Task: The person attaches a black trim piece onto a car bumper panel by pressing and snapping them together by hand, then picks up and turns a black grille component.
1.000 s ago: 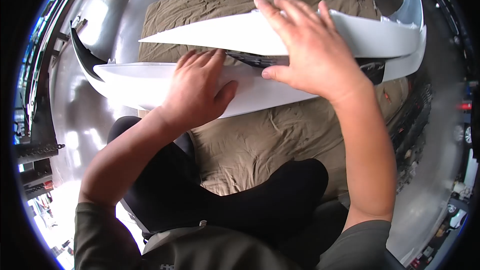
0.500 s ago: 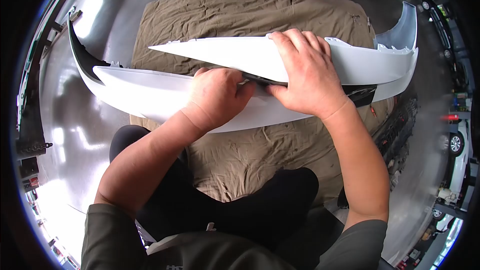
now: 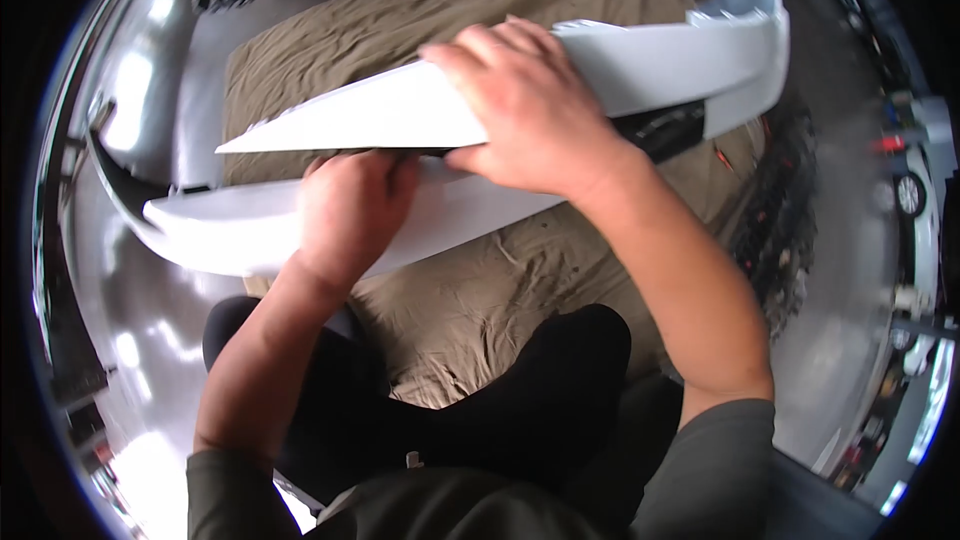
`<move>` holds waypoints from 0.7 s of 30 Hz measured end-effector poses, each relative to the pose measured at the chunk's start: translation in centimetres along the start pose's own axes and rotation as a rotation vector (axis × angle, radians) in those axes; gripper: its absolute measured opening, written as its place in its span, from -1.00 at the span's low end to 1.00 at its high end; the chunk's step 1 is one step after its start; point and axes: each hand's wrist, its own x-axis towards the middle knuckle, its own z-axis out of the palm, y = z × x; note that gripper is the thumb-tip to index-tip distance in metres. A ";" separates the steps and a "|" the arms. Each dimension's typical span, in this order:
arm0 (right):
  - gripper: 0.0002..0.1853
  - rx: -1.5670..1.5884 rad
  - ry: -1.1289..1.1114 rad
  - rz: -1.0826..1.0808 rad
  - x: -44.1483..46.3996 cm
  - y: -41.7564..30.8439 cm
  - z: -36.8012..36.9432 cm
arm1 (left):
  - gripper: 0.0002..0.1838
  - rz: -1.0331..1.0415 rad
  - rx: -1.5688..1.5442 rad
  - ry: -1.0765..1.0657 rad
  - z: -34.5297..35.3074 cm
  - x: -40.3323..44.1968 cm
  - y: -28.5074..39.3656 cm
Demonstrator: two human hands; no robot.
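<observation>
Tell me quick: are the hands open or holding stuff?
Left hand: curled at the long, curved white panel; grip unclear.
Right hand: holding the pointed, smooth white panel.

Above a brown blanket [image 3: 480, 340], the right hand [image 3: 525, 105] clasps the far white panel [image 3: 670, 70] across its width, while the left hand [image 3: 350, 210] lies over the near white panel [image 3: 225, 235], beyond the person's black-clad knees [image 3: 590, 338].

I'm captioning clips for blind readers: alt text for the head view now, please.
A person's left hand curls at the upper edge of a long white panel; the right hand spreads across a pointed white panel beyond it. A wrinkled brown cloth lies beneath them.
</observation>
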 end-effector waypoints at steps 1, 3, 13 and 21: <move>0.04 -0.036 0.078 0.051 -1.3 -0.1 0.0 | -0.73 0.009 -0.007 0.035 0.1 -0.3 0.1; 0.31 0.047 0.208 0.213 -4.7 0.5 -1.9 | -0.75 0.100 0.012 0.084 0.3 0.3 0.6; -0.42 1.471 1.100 1.515 -19.5 0.8 7.9 | -0.60 0.058 0.173 0.002 1.7 1.0 1.6; -0.49 2.358 1.251 0.868 -18.1 2.9 11.0 | -0.45 -0.017 0.250 -0.070 2.3 1.7 1.2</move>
